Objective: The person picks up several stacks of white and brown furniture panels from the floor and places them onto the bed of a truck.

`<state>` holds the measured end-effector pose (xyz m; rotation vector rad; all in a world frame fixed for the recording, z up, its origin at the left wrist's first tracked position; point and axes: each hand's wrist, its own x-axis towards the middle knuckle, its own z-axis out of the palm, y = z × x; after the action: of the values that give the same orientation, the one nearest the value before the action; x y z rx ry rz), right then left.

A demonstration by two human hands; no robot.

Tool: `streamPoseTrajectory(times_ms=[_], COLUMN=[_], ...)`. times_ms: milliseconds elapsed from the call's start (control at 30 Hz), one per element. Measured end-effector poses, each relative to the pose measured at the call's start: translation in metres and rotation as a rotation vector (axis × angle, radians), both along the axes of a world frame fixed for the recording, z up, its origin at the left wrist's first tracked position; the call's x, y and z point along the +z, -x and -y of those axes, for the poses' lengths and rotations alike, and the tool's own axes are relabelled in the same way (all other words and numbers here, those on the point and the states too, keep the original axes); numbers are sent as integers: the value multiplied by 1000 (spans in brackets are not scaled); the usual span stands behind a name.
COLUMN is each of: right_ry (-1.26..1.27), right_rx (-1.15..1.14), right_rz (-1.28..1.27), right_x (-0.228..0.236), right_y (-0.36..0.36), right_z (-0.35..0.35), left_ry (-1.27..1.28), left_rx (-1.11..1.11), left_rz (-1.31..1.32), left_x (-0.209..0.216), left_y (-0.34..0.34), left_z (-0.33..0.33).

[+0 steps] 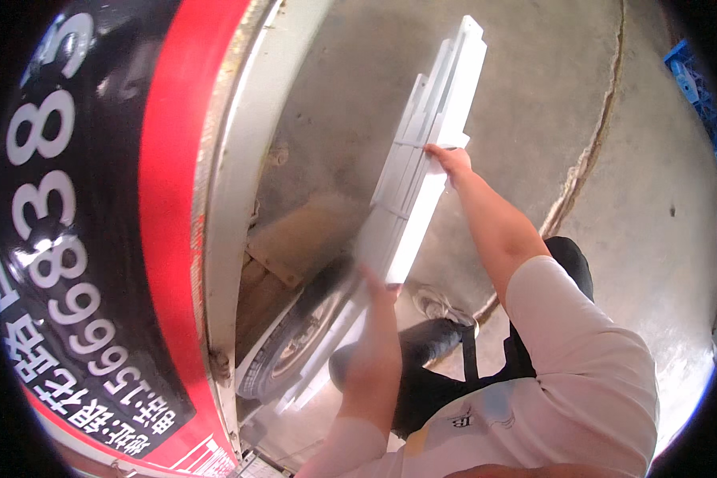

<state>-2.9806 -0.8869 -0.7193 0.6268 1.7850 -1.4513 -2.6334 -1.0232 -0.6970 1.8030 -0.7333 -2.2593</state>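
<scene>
A long bundle of white flat strips (406, 195) of uneven lengths slants from the upper middle down to the lower left, bound by thin ties. My right hand (454, 163) grips its right edge in the upper part, with the fingers curled over it. Lower down, my left hand (381, 291) is closed around the bundle, somewhat smeared by motion. The lower end passes beside a vehicle wheel (283, 358), and my left forearm hides some of it.
A vehicle's side panel (171, 167), black and red with white lettering, fills the left. A brown board-like piece (307, 231) lies near the wheel. A long crack (593, 151) runs through the concrete floor (534, 103). Blue plastic lattice pieces (693, 88) stand at the far right.
</scene>
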Motion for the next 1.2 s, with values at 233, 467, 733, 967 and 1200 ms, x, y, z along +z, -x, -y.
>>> streamPoseTrajectory(times_ms=[233,467,733,967,1200], right_ry=[-140,-1,909,1104,936], right_rx=[-265,-507,-425,-115,-309], right_rz=[-71,-32,-152,-357,-189], right_x=[80,339,601,719,822], right_y=[-11,-88,-204,-211,-314], right_z=[-139,-326,-458,-461,-391], left_ry=[-310,237,-91,147,389], left_rx=[-124,-796,-426,-237,-12], left_rz=[-184,-66,-358,-650,-498], left_x=[52,363,571,820,914], left_y=[-17,-17,-146,-180,-362], left_z=[-56,-184,-229,-262,-337])
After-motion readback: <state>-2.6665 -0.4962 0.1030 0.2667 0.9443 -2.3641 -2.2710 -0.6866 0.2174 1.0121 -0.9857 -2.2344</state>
